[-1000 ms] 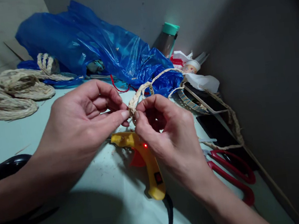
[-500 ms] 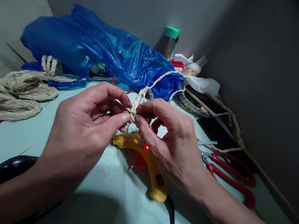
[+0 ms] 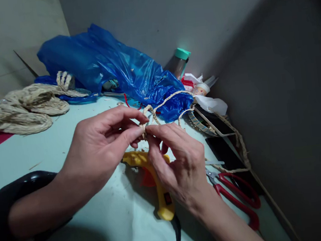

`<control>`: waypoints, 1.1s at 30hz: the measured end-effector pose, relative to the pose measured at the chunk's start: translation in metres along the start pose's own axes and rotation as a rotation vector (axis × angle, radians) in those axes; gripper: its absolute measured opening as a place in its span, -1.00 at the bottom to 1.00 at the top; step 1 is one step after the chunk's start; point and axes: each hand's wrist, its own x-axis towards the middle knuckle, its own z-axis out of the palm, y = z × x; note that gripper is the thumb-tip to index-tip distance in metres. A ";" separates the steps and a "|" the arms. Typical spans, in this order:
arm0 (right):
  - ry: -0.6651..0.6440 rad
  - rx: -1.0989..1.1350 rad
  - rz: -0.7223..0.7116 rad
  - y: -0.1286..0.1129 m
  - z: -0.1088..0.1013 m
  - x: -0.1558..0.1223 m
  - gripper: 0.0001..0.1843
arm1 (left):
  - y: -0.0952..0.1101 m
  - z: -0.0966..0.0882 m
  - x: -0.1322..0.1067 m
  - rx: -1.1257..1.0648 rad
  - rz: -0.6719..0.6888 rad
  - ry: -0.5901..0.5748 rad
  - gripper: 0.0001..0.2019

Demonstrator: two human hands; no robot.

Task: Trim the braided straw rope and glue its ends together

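Between both sets of fingertips, above the table, is the end of a pale braided cord [image 3: 172,95]. My left hand [image 3: 105,146] is closed on it, thumb and index finger pinching from the left. From the right, my right hand [image 3: 179,161] pinches the same small coil, which the fingers partly hide. The cord loops up from the fingers, runs right past the blue bag and comes down along the wall side. Below the hands lies a yellow hot glue gun [image 3: 164,205] with a black cable, its upper part partly covered by my right hand.
Red-handled scissors [image 3: 238,193] and a dark phone [image 3: 221,148] lie at the right by the wall. A crumpled blue plastic bag [image 3: 107,64] and a bottle with a green lid [image 3: 181,62] stand behind. Bundles of braided fibre [image 3: 31,108] are at the left.
The view has shifted, so the background sits lower and the right-hand items further left. Both hands keep pinching the cord, its coil now smaller in view and more covered by fingers.
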 end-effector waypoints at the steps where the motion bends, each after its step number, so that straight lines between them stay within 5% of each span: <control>1: 0.004 -0.001 -0.014 0.001 0.001 0.000 -0.86 | 0.000 0.000 0.001 -0.017 -0.009 0.004 -0.89; 8: 0.057 0.043 0.000 0.004 0.002 0.002 -0.92 | -0.001 -0.005 0.008 -0.130 -0.114 -0.116 -0.67; 14: 0.034 0.166 0.090 -0.002 -0.004 0.008 -0.88 | -0.002 -0.007 0.012 -0.430 -0.283 -0.175 -0.62; 22: -0.090 0.366 0.277 -0.005 -0.010 0.011 -0.86 | 0.001 -0.008 0.011 -0.399 -0.182 -0.029 -0.55; 33: -0.051 0.238 0.162 -0.006 -0.004 0.009 -0.74 | 0.002 -0.005 0.004 -0.419 -0.159 0.000 -0.54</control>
